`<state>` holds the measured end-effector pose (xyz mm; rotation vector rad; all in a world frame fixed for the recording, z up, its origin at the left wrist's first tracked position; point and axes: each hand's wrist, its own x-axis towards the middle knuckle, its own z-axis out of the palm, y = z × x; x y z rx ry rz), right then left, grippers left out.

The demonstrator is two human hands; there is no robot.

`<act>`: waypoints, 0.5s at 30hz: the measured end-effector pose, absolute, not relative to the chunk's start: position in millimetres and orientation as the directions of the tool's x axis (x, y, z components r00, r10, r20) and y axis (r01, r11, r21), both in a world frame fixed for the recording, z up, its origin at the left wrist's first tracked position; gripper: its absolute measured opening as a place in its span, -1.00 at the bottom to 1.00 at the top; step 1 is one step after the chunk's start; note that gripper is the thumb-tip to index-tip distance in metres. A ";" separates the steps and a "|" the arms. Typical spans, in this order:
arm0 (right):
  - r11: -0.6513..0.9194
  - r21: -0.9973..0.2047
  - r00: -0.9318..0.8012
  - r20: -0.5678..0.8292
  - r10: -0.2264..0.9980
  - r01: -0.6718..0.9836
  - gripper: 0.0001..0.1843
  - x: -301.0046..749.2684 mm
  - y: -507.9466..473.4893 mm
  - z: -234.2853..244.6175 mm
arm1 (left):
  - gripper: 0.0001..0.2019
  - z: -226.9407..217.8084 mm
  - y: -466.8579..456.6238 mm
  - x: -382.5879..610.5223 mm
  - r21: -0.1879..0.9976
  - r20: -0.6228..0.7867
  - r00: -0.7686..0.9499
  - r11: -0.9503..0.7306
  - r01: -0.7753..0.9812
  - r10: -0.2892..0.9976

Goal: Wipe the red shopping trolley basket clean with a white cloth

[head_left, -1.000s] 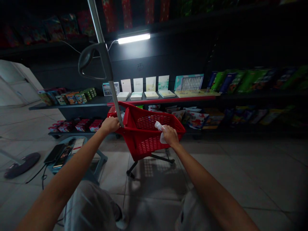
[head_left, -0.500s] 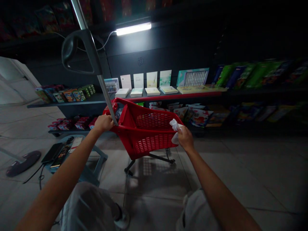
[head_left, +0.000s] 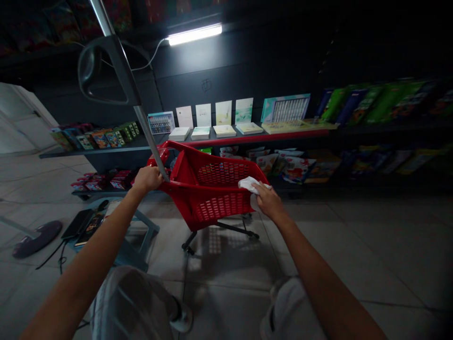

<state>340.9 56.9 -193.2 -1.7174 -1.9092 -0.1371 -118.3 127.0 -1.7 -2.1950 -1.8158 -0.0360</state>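
A red shopping cart (head_left: 198, 208) stands on the tiled floor (head_left: 336, 245) in front of the person, its side toward them and its wheels on dark legs. A white cloth (head_left: 248, 183) lies bunched over the near rim toward the right end of the basket, grasped by the right hand (head_left: 269, 199), with part of it hanging below the fingers. The left hand (head_left: 147, 178) is closed on the cart's handle end, just beside the lower end of a metal pole (head_left: 148, 130). That pole leans up to the left and carries a dark looped grip (head_left: 106, 75).

Behind the cart, a shelf (head_left: 240, 140) with a red front edge holds four upright booklets (head_left: 203, 116), with low stacks in front of them, between two boxed sets of pens or similar sticks. Bagged goods (head_left: 297, 169) sit on the level below, and a lit tube (head_left: 194, 35) glows above. To the left, small boxes (head_left: 113, 138) line the shelf. Nearer the person, a blue-grey stool (head_left: 146, 238) bears a black device (head_left: 78, 223), partly hidden things and a trailing cable.
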 end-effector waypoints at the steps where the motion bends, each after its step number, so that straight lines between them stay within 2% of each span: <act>1: 0.177 -0.322 -0.001 0.479 0.878 0.930 -0.41 342.0 56.9 -189.4 | -0.44 -1.8 126.7 -118.4 -0.208 0.202 0.205 -0.162 0.965 0.958; 3: 0.174 -0.407 0.077 0.531 0.844 0.897 -0.47 344.0 57.3 -181.8 | -0.44 -1.9 126.2 -118.6 -0.208 0.202 0.206 -0.164 0.964 0.957; 6: 0.210 -0.537 0.239 0.647 0.724 0.817 -0.52 343.6 57.2 -171.9 | -0.45 -2.5 126.2 -118.8 -0.188 0.220 0.202 -0.162 0.969 0.954; 9: 0.288 -0.584 0.337 0.731 0.593 0.759 -0.55 339.4 56.5 -165.6 | -0.43 -3.1 126.6 -118.5 -0.176 0.241 0.210 -0.170 0.970 0.947; 12: 0.301 -0.614 0.428 0.753 0.499 0.730 -0.59 335.2 59.9 -164.7 | -0.41 -3.1 126.6 -117.5 -0.187 0.253 0.223 -0.179 0.966 0.942; 15: 0.274 -0.706 0.591 0.701 0.399 0.653 -0.56 332.0 70.8 -168.4 | -0.38 -2.9 126.8 -116.4 -0.208 0.255 0.225 -0.174 0.963 0.940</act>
